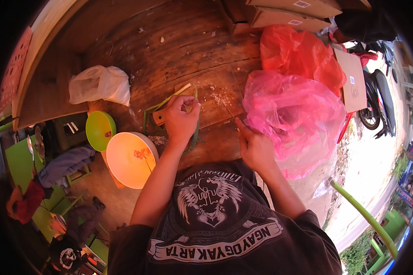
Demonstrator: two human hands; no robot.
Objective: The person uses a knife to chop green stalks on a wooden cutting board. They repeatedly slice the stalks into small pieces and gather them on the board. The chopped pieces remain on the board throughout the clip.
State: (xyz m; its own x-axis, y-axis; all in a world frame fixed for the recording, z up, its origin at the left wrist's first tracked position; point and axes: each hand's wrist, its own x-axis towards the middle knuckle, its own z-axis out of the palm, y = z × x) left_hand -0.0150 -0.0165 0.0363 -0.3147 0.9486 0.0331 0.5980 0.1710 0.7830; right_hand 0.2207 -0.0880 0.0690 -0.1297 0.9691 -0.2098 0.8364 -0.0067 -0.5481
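Note:
Over the wooden table (144,51), my left hand (184,115) is raised with thumb and fingertips pinched together; whether something small is between them is not clear. Beneath it lie a small wooden board (159,117) and green leafy stalks (165,100). My right hand (256,144) holds a thin skewer-like stick (229,111), its far end near small pale crumbs (221,99) on the table. Right beside that hand spreads a pink plastic bag (296,113).
A white bowl (124,172) with some food and a green bowl (98,132) stand at the left, near a whitish plastic bag (99,84). A red plastic bag (296,51) and cardboard boxes (292,19) lie at upper right. Other people are at lower left and upper right.

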